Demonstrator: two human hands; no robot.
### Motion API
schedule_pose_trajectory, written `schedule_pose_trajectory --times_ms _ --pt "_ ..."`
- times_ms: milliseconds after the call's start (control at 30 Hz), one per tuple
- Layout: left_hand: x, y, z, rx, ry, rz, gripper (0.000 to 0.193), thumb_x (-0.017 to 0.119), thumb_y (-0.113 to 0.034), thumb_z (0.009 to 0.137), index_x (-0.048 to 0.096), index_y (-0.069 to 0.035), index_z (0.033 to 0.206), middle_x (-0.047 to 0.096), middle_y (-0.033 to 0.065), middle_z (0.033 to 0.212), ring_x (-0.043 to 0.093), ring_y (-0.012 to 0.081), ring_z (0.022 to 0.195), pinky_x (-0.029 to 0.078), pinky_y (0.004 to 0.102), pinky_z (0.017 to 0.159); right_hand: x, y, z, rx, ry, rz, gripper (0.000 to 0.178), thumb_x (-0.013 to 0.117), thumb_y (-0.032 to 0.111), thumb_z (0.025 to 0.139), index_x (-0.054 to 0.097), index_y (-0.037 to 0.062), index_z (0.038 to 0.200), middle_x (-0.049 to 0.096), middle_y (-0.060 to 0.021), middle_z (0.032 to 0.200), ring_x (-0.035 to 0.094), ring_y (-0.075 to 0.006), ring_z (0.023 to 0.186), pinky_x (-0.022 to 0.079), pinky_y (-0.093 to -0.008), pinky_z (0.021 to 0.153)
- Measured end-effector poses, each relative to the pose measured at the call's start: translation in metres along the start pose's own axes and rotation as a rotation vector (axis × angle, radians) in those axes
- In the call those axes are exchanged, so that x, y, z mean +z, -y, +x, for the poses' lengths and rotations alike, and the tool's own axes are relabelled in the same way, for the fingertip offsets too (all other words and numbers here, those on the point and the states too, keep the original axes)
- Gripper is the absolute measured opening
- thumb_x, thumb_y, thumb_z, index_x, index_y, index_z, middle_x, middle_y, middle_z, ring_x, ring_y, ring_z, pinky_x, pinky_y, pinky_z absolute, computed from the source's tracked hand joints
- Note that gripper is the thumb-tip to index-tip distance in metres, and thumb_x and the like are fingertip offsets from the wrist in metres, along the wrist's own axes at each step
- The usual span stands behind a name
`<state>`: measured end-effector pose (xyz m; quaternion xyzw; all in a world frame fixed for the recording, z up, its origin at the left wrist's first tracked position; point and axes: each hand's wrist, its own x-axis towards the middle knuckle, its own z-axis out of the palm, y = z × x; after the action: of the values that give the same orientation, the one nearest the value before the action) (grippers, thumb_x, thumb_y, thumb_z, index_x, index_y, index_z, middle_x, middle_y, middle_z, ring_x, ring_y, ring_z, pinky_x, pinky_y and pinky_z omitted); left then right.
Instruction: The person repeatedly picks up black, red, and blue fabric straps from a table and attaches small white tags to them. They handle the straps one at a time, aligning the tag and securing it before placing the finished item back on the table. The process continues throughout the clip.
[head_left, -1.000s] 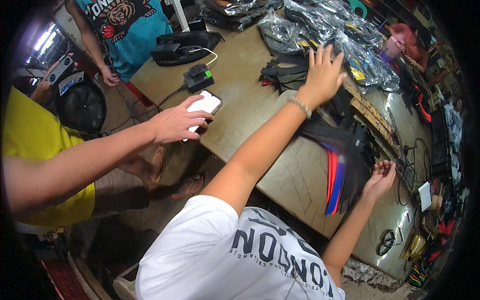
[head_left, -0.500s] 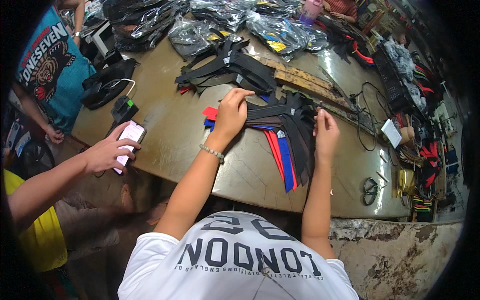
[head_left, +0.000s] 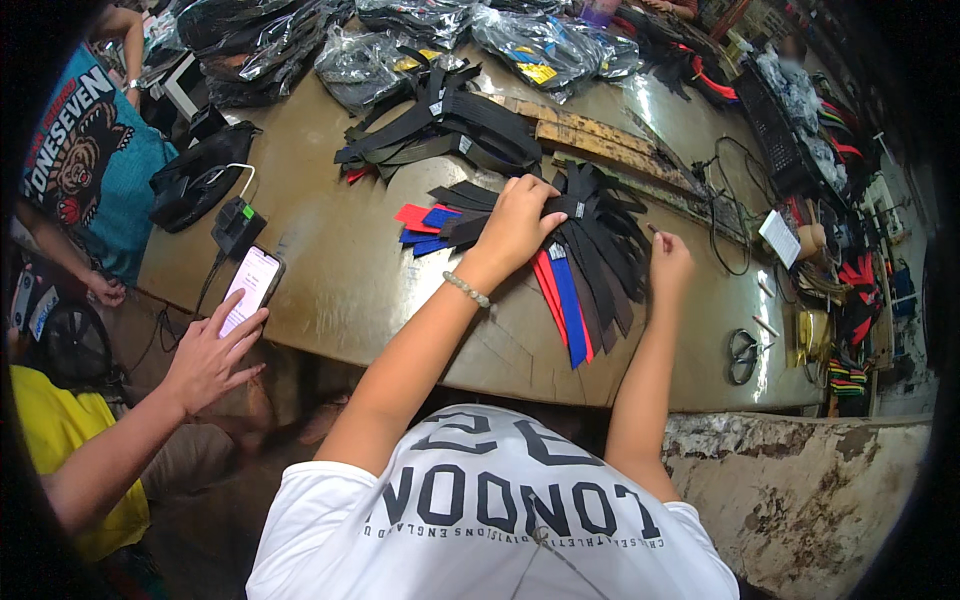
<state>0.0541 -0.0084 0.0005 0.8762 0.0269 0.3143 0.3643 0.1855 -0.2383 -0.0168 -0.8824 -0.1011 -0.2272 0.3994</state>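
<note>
A fanned bundle of black straps [head_left: 600,230] lies on the table, mixed with red and blue strips [head_left: 570,310] at its near end and more at its left. My left hand [head_left: 515,225], with a beaded bracelet at the wrist, reaches over the bundle's middle; its fingers and thumb close on the black straps near a small pale label. To the right of the bundle, my right hand [head_left: 672,262] is raised in a pinch. A short dark tip sticks out from its fingers, too small to name.
Another black strap bundle [head_left: 440,125] lies farther back, beside worn wooden bars [head_left: 610,150]. Plastic-wrapped packs [head_left: 540,50] line the far side. Scissors [head_left: 742,357] and a cable [head_left: 730,200] lie at right. At left, another person's hand [head_left: 205,365] touches a phone [head_left: 250,285].
My left hand has moved right and down onto the middle of the strap bundle. My right hand has shifted slightly right, away from the straps. The view has shifted a little.
</note>
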Motion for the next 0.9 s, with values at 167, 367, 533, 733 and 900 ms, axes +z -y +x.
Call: schedule_pose_trajectory --times_ms 167,367,533,733,900 --pt "-0.02 -0.005 -0.01 -0.255 0.124 -0.274 0.029 0.069 -0.021 0.082 0.067 0.001 0.101 0.068 0.0164 0.093 0.066 0.027 0.087 0.05 0.0348 0.08 -0.002 -0.017 0.005 0.062 -0.016 -0.153 0.02 0.062 0.018 0.088 0.067 -0.0008 0.094 0.065 -0.0132 0.082 0.063 -0.0242 0.07 0.049 -0.0351 0.066" --pt "-0.017 -0.008 -0.009 -0.275 0.066 -0.11 0.04 0.071 -0.033 0.08 0.068 0.003 0.096 0.068 0.0198 0.094 0.066 0.0304 0.089 0.05 0.0366 0.08 0.004 0.05 -0.014 0.217 0.193 0.828 0.022 0.061 0.016 0.092 0.059 -0.004 0.101 0.064 -0.0105 0.093 0.063 -0.0133 0.078 0.054 -0.0272 0.072" --pt "-0.01 -0.008 -0.014 -0.282 -0.027 -0.096 0.026 0.067 -0.027 0.083 0.071 -0.003 0.092 0.066 0.0171 0.084 0.064 0.0319 0.082 0.049 0.0365 0.074 0.042 0.099 -0.046 0.213 0.571 1.053 0.014 0.06 0.01 0.092 0.058 -0.0031 0.095 0.064 -0.0098 0.093 0.063 -0.0137 0.084 0.053 -0.0279 0.08" --pt "-0.005 -0.002 -0.018 -0.3 -0.103 -0.121 0.024 0.067 -0.025 0.083 0.071 -0.002 0.088 0.066 0.0159 0.082 0.064 0.0283 0.076 0.049 0.0353 0.069 0.05 0.093 -0.062 0.052 0.489 0.985 0.009 0.059 -0.002 0.085 0.051 -0.0029 0.083 0.057 -0.0116 0.102 0.06 -0.0159 0.092 0.051 -0.0268 0.083" --pt "-0.003 -0.004 -0.019 -0.298 -0.154 -0.123 0.024 0.064 -0.022 0.086 0.065 0.002 0.087 0.062 0.0132 0.079 0.059 0.0241 0.069 0.046 0.0333 0.063 0.048 0.099 -0.063 -0.06 0.425 0.749 0.011 0.063 -0.002 0.079 0.052 -0.0029 0.077 0.056 -0.0115 0.1 0.057 -0.014 0.089 0.051 -0.0236 0.071"
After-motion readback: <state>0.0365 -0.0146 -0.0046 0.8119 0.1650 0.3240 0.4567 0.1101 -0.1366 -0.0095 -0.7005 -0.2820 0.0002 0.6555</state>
